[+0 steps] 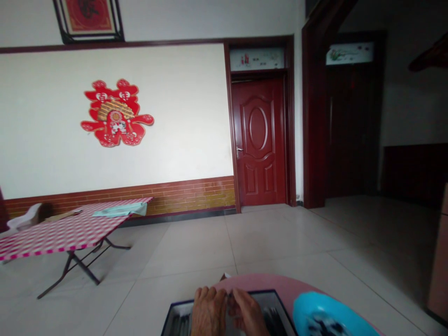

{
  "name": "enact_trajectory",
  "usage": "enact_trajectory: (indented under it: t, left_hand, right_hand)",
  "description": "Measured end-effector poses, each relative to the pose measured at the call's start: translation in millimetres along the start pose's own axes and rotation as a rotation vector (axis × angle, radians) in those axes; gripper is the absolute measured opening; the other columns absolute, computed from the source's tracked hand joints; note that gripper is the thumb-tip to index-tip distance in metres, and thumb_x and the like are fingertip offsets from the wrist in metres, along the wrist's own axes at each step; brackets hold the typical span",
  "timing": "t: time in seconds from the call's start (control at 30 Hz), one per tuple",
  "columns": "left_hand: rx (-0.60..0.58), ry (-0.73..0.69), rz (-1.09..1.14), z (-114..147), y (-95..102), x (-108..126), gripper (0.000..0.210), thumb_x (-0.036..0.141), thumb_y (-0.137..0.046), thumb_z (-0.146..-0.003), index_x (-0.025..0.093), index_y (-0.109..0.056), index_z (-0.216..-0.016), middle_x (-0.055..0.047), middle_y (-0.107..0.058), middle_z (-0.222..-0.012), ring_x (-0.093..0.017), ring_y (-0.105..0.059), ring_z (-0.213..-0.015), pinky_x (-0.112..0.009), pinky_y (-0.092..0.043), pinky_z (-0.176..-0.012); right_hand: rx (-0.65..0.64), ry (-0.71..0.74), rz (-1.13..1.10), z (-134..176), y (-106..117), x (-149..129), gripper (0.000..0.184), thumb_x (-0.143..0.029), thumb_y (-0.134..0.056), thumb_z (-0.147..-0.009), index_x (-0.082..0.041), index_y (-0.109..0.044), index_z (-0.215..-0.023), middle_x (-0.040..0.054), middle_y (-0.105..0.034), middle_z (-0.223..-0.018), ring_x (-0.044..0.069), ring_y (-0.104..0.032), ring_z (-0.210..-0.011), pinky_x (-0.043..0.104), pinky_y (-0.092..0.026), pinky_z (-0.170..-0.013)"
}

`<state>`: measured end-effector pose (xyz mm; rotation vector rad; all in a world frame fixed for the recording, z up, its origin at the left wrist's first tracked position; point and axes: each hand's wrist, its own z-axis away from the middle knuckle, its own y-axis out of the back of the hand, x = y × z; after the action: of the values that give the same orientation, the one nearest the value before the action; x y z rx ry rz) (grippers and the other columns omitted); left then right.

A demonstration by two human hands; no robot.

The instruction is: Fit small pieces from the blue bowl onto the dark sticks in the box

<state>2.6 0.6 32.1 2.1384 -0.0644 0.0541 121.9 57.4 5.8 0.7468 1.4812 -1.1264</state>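
Observation:
At the bottom of the head view, my left hand (209,310) and my right hand (248,311) meet over a shallow dark-rimmed tray (170,311). The fingers of both hands are closed and pressed together, fingertips close to each other. A small dark thing (229,297) shows between them, too small to name. Dark slender pieces (181,323) lie in the tray's left part, and similar dark pieces (274,319) lie at its right. Beside the tray on the right is a bright blue bowl (304,305) with dark and whitish bits inside.
The tray and bowl rest on a round pink table (266,281). A folding table (70,228) with a checked cloth stands at left, a pale green cloth (121,210) on it, near a white chair (30,217). Behind are a tiled floor (196,247) and a red door (261,140).

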Motion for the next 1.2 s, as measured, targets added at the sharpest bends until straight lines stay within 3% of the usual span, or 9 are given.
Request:
enact_trajectory:
  t: [0.1, 0.23, 0.4, 0.57, 0.7, 0.8, 0.93, 1.2]
  left_hand:
    - [-0.009, 0.001, 0.001, 1.2, -0.6, 1.4, 0.02, 0.019, -0.043, -0.086, 0.025, -0.062, -0.085, -0.002, -0.063, -0.078, -0.02, -0.053, -0.073, -0.033, -0.033, -0.07]
    - [0.009, -0.019, 0.014, 2.7, -6.3, 0.9, 0.02, 0.017, -0.043, -0.086, 0.025, -0.061, -0.088, -0.002, -0.064, -0.079, -0.02, -0.054, -0.074, -0.032, -0.034, -0.07]
    - [0.092, -0.046, 0.03, 4.4, -13.8, -2.0, 0.016, 0.016, -0.048, -0.083, 0.022, -0.057, -0.095, -0.002, -0.065, -0.085, -0.019, -0.055, -0.076, -0.03, -0.035, -0.069]
    - [0.067, -0.001, 0.039, 4.1, -7.4, 0.7, 0.014, 0.015, -0.048, -0.084, 0.024, -0.058, -0.086, 0.001, -0.063, -0.078, -0.018, -0.053, -0.073, -0.029, -0.033, -0.066]
    - [0.058, 0.026, 0.029, 2.9, -1.4, 3.1, 0.014, 0.018, -0.048, -0.086, 0.025, -0.06, -0.082, 0.001, -0.061, -0.077, -0.018, -0.052, -0.073, -0.03, -0.031, -0.066]
    - [0.047, 0.022, 0.026, 2.1, 1.5, 4.3, 0.015, 0.019, -0.048, -0.086, 0.025, -0.061, -0.081, 0.0, -0.06, -0.076, -0.018, -0.051, -0.072, -0.03, -0.031, -0.066]
    - [0.054, -0.004, 0.038, 3.0, 2.9, 5.1, 0.015, 0.018, -0.048, -0.085, 0.025, -0.061, -0.086, 0.0, -0.061, -0.078, -0.018, -0.052, -0.073, -0.029, -0.032, -0.067]
    - [0.111, -0.033, 0.05, 6.0, -8.0, 2.2, 0.015, 0.013, -0.05, -0.081, 0.022, -0.058, -0.088, -0.001, -0.063, -0.08, -0.019, -0.053, -0.073, -0.03, -0.035, -0.067]
  right_hand:
    - [0.038, 0.052, 0.075, -0.6, -2.2, 1.5, 0.044, -0.061, -0.058, -0.064, -0.017, -0.06, -0.06, -0.0022, -0.05, -0.049, 0.01, -0.044, -0.046, 0.022, -0.03, -0.042]
    - [0.061, 0.104, 0.105, 3.6, -4.2, -5.0, 0.041, -0.056, -0.059, -0.064, -0.017, -0.056, -0.054, -0.0033, -0.047, -0.047, 0.01, -0.041, -0.044, 0.023, -0.029, -0.043]
    - [0.033, 0.088, 0.051, 5.3, -3.9, -6.2, 0.04, -0.055, -0.058, -0.065, -0.016, -0.06, -0.06, -0.0026, -0.05, -0.049, 0.01, -0.043, -0.046, 0.023, -0.031, -0.044]
    - [0.031, 0.079, 0.034, 3.3, -3.0, -1.9, 0.035, -0.05, -0.063, -0.064, -0.016, -0.063, -0.067, -0.0002, -0.057, -0.057, 0.012, -0.05, -0.053, 0.022, -0.034, -0.047]
    - [0.068, -0.017, -0.02, 1.7, -1.5, 1.6, 0.039, -0.053, -0.062, -0.064, -0.019, -0.064, -0.082, 0.0024, -0.065, -0.071, 0.014, -0.056, -0.063, 0.022, -0.039, -0.049]
    - [0.084, -0.035, 0.021, 1.2, -1.3, 2.4, 0.043, -0.059, -0.059, -0.065, -0.018, -0.064, -0.078, 0.0021, -0.063, -0.066, 0.013, -0.055, -0.057, 0.021, -0.037, -0.045]
    - [0.067, 0.079, 0.11, 2.8, -2.1, -0.4, 0.043, -0.058, -0.06, -0.064, -0.016, -0.062, -0.063, -0.0018, -0.053, -0.049, 0.01, -0.046, -0.046, 0.022, -0.032, -0.042]
    - [0.048, 0.118, 0.118, 6.1, -0.3, -3.3, 0.039, -0.054, -0.059, -0.067, -0.016, -0.065, -0.07, 0.0015, -0.06, -0.06, 0.014, -0.053, -0.056, 0.023, -0.036, -0.047]
